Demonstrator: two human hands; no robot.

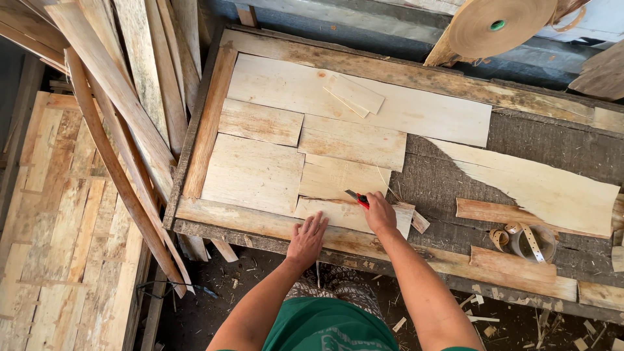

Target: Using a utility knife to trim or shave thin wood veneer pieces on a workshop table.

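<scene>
Veneer sheet (338, 213), thin and pale, lies flat near the lower centre of the frame on a rough wooden counter (455, 175), edge to edge with several other veneer pieces (260, 172). The left hand (307, 239) presses on its lower edge, fingers spread, holding nothing. The right hand (380, 213) has its grip closed around a red utility knife (357, 198), blade at the sheet's upper edge. The sheet looks light, brittle and likely to split along the grain; a flat palm near the cut steadies it best.
</scene>
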